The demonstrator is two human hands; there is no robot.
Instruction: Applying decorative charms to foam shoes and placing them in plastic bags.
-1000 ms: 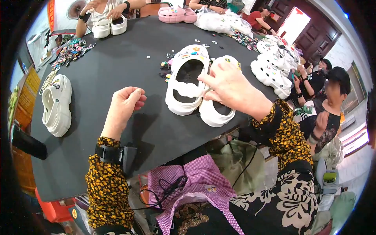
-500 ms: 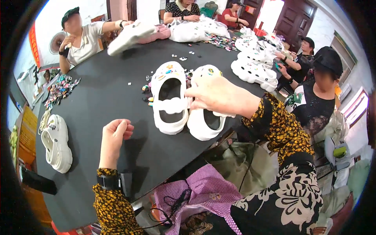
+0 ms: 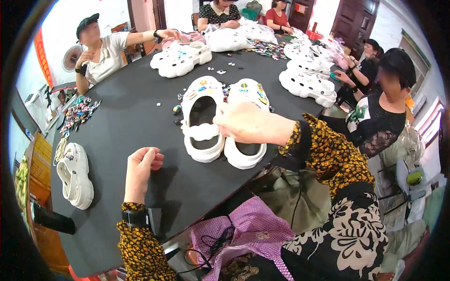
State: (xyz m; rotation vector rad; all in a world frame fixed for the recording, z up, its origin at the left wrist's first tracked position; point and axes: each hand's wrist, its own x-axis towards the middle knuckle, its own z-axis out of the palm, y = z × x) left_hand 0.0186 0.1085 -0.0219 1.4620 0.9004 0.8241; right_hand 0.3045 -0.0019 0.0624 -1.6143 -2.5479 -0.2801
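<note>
A pair of white clogs stands side by side on the dark table before me, toes pointing away. The left clog [image 3: 203,149] has its strap across the opening and small coloured charms on its toe. More colourful charms cover the toe of the right clog [image 3: 243,158]. Over the right clog's opening lies my right hand [image 3: 253,122], its fingers closed at the inner sides where the two clogs meet; the fingertips are partly hidden. My left hand [image 3: 142,168] hovers left of the pair with curled fingers and nothing visible in it.
Another white clog [image 3: 75,175] stands at the table's left edge, near a pile of charms [image 3: 79,112]. More white clogs [image 3: 307,86] line the right side. Co-workers sit around the dark table [image 3: 126,122]. A black object [image 3: 52,219] juts out at the lower left.
A co-worker at the far left has set down white clogs that were moving above the table. My right hand has shifted slightly, showing more of the right clog's toe. My left hand stays curled.
</note>
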